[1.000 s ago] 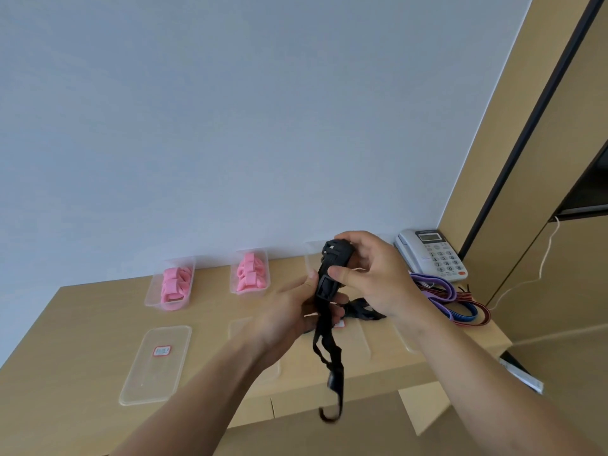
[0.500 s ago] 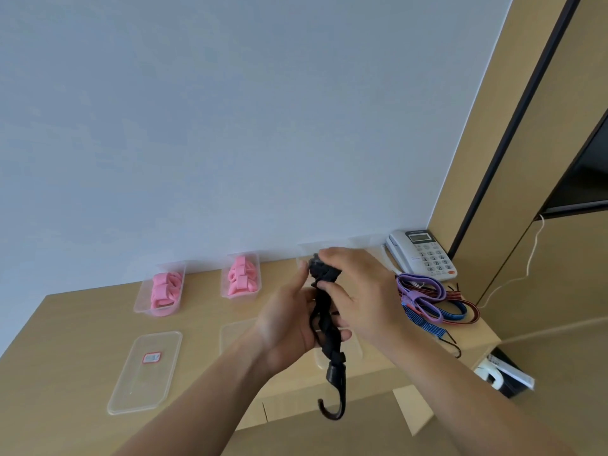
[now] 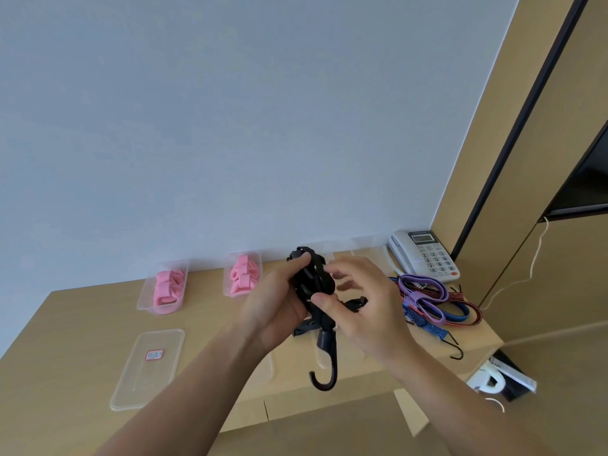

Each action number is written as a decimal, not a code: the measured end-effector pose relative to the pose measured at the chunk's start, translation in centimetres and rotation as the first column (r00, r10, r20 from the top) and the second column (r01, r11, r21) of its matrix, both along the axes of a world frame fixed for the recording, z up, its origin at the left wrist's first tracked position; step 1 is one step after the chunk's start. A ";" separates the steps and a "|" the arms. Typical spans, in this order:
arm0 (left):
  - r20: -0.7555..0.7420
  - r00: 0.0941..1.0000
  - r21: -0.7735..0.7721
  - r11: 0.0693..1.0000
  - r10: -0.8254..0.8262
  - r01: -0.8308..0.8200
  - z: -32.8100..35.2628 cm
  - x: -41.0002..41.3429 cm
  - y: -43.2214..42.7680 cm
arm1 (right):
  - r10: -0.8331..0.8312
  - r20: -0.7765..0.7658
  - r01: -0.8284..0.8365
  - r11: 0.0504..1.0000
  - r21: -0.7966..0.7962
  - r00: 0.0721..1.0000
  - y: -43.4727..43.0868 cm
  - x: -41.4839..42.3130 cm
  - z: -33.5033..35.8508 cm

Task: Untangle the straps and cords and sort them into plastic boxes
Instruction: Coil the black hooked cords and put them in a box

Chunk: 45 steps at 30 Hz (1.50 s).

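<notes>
A black strap (image 3: 312, 284) is bunched into a bundle above the wooden table (image 3: 65, 324); its hook (image 3: 324, 373) dangles below. My left hand (image 3: 276, 307) grips the bundle from the left. My right hand (image 3: 358, 307) touches the bundle with its thumb, the fingers spread. Two clear boxes (image 3: 163, 286) (image 3: 242, 274) at the back hold pink straps. A tangle of purple, blue and red cords (image 3: 431, 301) lies at the right, one hook (image 3: 455, 348) near the table edge.
A clear lid (image 3: 148, 366) with a red label lies front left. Two more clear boxes (image 3: 365, 246) stand at the back by the wall, behind my hands. A white desk phone (image 3: 424, 255) sits in the right corner. A wooden cabinet (image 3: 543, 159) rises on the right.
The long hanging part of the black strap has been gathered up into a bundle; only the hook end hangs down now. My right hand's fingers have opened away from it.
</notes>
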<state>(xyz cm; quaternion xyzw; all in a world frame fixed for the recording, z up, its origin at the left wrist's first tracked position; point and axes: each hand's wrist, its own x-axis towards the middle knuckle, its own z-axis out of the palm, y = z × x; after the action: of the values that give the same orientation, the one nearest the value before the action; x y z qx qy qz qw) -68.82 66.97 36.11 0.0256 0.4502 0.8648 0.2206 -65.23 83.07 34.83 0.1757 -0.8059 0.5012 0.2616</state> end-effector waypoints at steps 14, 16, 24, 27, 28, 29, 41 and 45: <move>-0.279 0.911 -0.402 0.825 0.304 -0.398 -1.8 0.8 -1.8 | 0.117 0.596 0.052 0.965 -0.259 0.794 -0.4 -0.2 -1.0; -0.372 0.888 -0.475 0.767 0.269 -0.431 -2.8 1.1 -2.1 | 0.110 0.568 0.132 0.920 -0.369 0.816 -0.6 -0.3 -0.9; -0.280 0.959 -0.527 0.827 0.051 -0.197 -5.7 3.0 -2.0 | 0.178 0.548 0.109 0.886 -0.451 0.817 -2.8 -0.2 -1.8; -0.111 0.994 -0.398 0.915 0.023 -0.066 -5.9 2.6 -2.4 | 0.090 0.530 0.105 0.939 -0.327 0.843 -2.7 -1.0 -2.5; -0.061 0.998 -0.348 0.937 0.014 -0.034 -6.0 2.4 -2.4 | 0.067 0.528 0.107 0.950 -0.292 0.847 -2.6 -1.4 -2.7; -0.009 1.000 -0.290 0.957 0.004 -0.006 -6.1 2.0 -2.4 | 0.047 0.526 0.113 0.957 -0.268 0.849 -2.6 -2.0 -2.9; 0.256 0.959 -0.244 0.968 0.126 -0.062 -8.2 -8.3 -1.1 | 0.023 0.613 -0.245 0.928 0.280 0.790 -1.9 -11.8 -6.5; 0.310 0.947 -0.335 0.942 0.089 0.021 -9.8 -12.8 0.0 | -0.065 0.623 -0.241 0.887 0.394 0.779 -0.5 -16.3 -8.6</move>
<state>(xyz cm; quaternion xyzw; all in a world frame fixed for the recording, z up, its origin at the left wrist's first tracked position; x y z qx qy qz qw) -81.63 66.94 26.33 -0.1607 0.5486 0.7723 0.2770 -81.54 82.58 26.20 0.0955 -0.9308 0.3410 -0.0907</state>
